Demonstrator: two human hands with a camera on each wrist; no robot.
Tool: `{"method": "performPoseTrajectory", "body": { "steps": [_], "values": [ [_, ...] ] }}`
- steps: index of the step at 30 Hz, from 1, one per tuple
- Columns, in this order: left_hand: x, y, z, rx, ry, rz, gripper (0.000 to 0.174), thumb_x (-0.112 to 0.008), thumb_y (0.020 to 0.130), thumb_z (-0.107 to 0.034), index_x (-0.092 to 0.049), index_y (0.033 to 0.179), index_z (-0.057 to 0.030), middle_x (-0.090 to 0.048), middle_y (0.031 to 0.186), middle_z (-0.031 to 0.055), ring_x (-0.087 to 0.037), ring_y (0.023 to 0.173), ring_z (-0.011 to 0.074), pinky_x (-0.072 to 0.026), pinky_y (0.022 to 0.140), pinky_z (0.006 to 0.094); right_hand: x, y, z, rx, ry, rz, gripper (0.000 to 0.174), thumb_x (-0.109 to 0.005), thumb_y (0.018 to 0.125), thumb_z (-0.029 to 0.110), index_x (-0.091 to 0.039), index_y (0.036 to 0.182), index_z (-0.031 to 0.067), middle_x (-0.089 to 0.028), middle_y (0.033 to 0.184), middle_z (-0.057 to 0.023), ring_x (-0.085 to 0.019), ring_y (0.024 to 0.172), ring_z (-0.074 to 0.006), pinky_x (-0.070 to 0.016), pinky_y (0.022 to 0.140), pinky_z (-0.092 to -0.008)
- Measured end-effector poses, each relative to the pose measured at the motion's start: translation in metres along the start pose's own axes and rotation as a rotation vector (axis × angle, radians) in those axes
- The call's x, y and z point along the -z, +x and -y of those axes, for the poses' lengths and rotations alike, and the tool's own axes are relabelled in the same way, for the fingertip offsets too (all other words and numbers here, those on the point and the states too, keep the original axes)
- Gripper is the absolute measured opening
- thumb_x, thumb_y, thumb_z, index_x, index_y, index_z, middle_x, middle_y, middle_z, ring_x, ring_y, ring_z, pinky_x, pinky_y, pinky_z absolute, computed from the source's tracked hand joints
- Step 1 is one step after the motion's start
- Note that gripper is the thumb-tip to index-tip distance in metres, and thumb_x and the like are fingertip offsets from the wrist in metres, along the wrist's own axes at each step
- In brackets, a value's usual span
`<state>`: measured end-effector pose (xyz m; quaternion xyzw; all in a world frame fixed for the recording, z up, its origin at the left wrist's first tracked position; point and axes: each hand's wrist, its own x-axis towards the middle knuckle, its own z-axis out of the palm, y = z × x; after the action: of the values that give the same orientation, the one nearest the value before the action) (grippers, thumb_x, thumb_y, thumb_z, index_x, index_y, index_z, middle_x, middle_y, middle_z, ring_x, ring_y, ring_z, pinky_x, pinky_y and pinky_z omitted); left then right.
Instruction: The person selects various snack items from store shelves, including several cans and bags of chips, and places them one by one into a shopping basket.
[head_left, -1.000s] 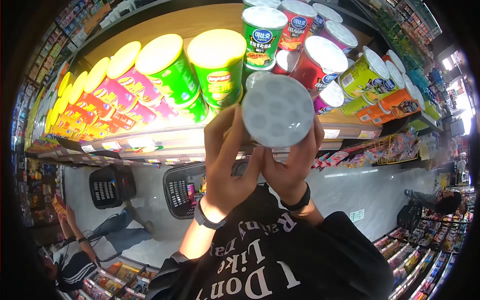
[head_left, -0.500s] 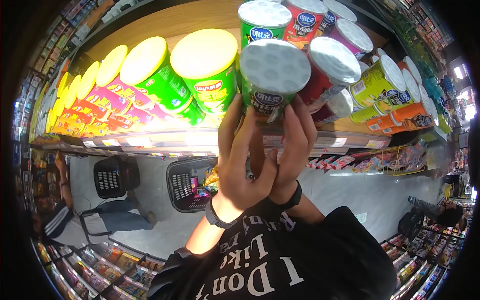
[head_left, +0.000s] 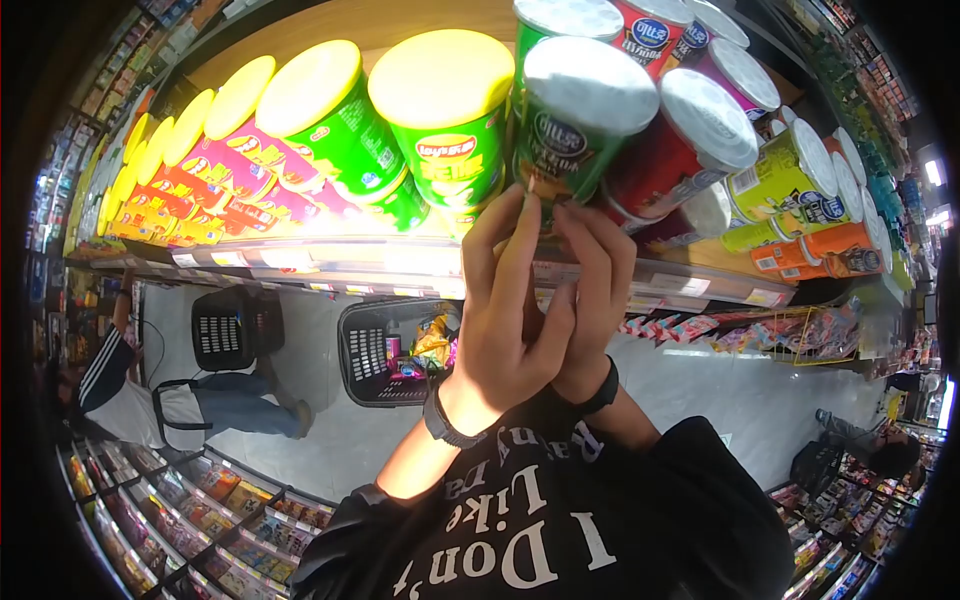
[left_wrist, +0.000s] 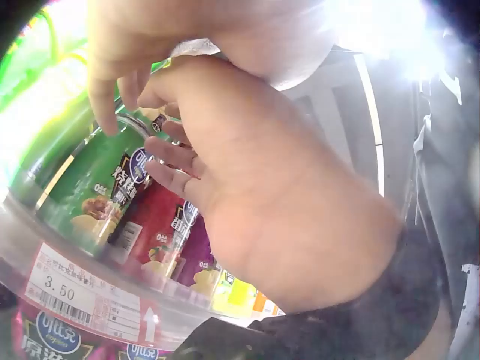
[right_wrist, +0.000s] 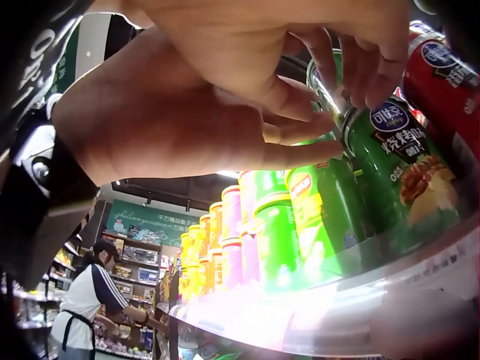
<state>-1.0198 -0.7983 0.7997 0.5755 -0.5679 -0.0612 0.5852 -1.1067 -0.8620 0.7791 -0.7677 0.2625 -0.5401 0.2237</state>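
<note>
A dark green chip can (head_left: 560,150) with a whitish lid stands in the shelf's front row, among other lidded cans. My left hand (head_left: 500,325) is at its lower front, fingers fairly straight and fingertips right at the can. Beside it, my right hand (head_left: 590,290) has its bent fingertips on the same low part of the can. In the right wrist view, both hands' fingers meet at the top rim of a lower green can (right_wrist: 397,154), which also shows in the left wrist view. A red can (head_left: 670,150) leans close on the right.
Yellow-lidded cans (head_left: 440,90) line the shelf's left side; yellow-green cans (head_left: 785,165) stand at right. A price tag (left_wrist: 60,289) sits on the shelf's front edge. Below, a black basket (head_left: 365,355) with snacks stands on the floor. Another person (right_wrist: 86,307) is at the left.
The can that both hands held up near the camera is now farther away, in the shelf row. My hands have shifted down to its lower front, and their grip has loosened.
</note>
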Motion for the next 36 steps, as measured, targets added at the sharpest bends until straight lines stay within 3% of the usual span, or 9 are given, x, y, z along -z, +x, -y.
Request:
{"method": "performPoseTrajectory", "body": {
  "steps": [4, 7, 16, 18, 22, 24, 26, 30, 36],
  "values": [
    [0.004, -0.001, 0.001, -0.002, 0.029, 0.03, 0.06, -0.057, 0.087, 0.001, -0.047, 0.145, 0.0104, -0.04, 0.152, 0.0308, -0.046, 0.139, 0.0429, -0.0397, 0.113, 0.0441, -0.008, -0.002, -0.004, 0.029, -0.078, -0.034, 0.04, -0.056, 0.094, 0.012, -0.06, 0.131, -0.0025, -0.055, 0.132, -0.0202, -0.058, 0.118, -0.0329, -0.0518, 0.095, -0.0394],
    [0.005, -0.005, 0.006, 0.0, -0.024, 0.04, 0.055, -0.057, 0.088, 0.001, -0.05, 0.142, 0.0104, -0.04, 0.152, 0.0309, -0.043, 0.142, 0.0437, -0.0383, 0.114, 0.0451, -0.01, -0.006, -0.003, 0.001, -0.043, -0.013, 0.047, -0.061, 0.09, 0.012, -0.058, 0.135, -0.0001, -0.052, 0.136, -0.0199, -0.052, 0.124, -0.0372, -0.0431, 0.105, -0.0443],
    [0.005, -0.012, 0.007, -0.007, -0.14, 0.013, 0.056, -0.062, 0.09, -0.006, -0.05, 0.144, 0.0031, -0.042, 0.151, 0.0284, -0.048, 0.136, 0.0448, -0.0422, 0.111, 0.0472, -0.009, -0.013, -0.003, 0.105, -0.195, 0.018, 0.044, -0.055, 0.097, 0.015, -0.053, 0.138, -0.0028, -0.054, 0.138, -0.0181, -0.054, 0.126, -0.0321, -0.0471, 0.102, -0.0396],
    [0.016, -0.021, 0.012, -0.037, -0.161, -0.026, 0.059, -0.063, 0.088, -0.005, -0.048, 0.145, 0.0027, -0.043, 0.151, 0.027, -0.049, 0.135, 0.0437, -0.043, 0.111, 0.0467, -0.022, -0.035, -0.013, 0.048, -0.179, 0.033, 0.037, -0.065, 0.096, 0.017, -0.058, 0.127, -0.0037, -0.064, 0.116, -0.0139, -0.062, 0.108, -0.0288, -0.0503, 0.095, -0.0382],
    [0.054, -0.073, 0.024, 0.027, -0.2, -0.131, 0.066, -0.066, 0.086, -0.006, -0.043, 0.148, 0.0011, -0.044, 0.15, 0.0257, -0.051, 0.132, 0.0441, -0.045, 0.109, 0.0464, -0.082, -0.028, 0.076, 0.564, -0.781, -0.275, 0.014, -0.062, 0.101, 0.002, -0.073, 0.093, -0.0033, -0.073, 0.088, -0.0054, -0.071, 0.08, -0.014, -0.0608, 0.074, -0.021],
    [0.079, -0.102, 0.047, 0.101, -0.283, -0.218, 0.069, -0.068, 0.085, -0.006, -0.041, 0.148, 0.0008, -0.046, 0.147, 0.0248, -0.053, 0.131, 0.0407, -0.0457, 0.108, 0.0433, -0.08, -0.07, 0.041, 0.13, -0.057, 0.302, 0.035, -0.067, 0.096, 0.014, -0.057, 0.125, -0.0033, -0.065, 0.112, -0.0122, -0.065, 0.101, -0.0235, -0.0523, 0.09, -0.0341],
    [0.1, -0.145, 0.074, 0.317, -0.307, -0.302, 0.067, -0.068, 0.086, -0.005, -0.041, 0.147, 0.0007, -0.047, 0.145, 0.0236, -0.054, 0.132, 0.0369, -0.0459, 0.108, 0.0411, -0.101, -0.103, 0.019, -0.074, 0.247, 0.776, 0.063, -0.073, 0.092, 0.02, -0.045, 0.144, -0.0015, -0.062, 0.123, -0.0152, -0.061, 0.112, -0.0252, -0.0481, 0.098, -0.0407],
    [0.142, -0.248, 0.13, 0.664, -0.203, -0.499, 0.056, -0.068, 0.091, -0.005, -0.045, 0.143, 0.001, -0.05, 0.142, 0.019, -0.054, 0.132, 0.0313, -0.046, 0.107, 0.039, -0.188, -0.16, 0.026, -0.138, 0.363, 1.274, 0.059, -0.071, 0.089, 0.004, -0.048, 0.143, -0.0007, -0.067, 0.119, -0.014, -0.069, 0.096, -0.0207, -0.0543, 0.085, -0.0337],
    [0.164, -0.451, 0.241, 1.075, -0.046, -0.907, 0.038, -0.066, 0.096, -0.009, -0.055, 0.132, 0.0008, -0.062, 0.123, 0.0164, -0.065, 0.112, 0.0286, -0.0515, 0.097, 0.035, -0.355, -0.336, -0.056, -0.378, 0.291, 1.781, 0.041, -0.075, 0.087, 0.012, -0.063, 0.125, -0.0002, -0.073, 0.111, -0.0142, -0.072, 0.092, -0.0247, -0.0552, 0.085, -0.0327]
  ]
}}
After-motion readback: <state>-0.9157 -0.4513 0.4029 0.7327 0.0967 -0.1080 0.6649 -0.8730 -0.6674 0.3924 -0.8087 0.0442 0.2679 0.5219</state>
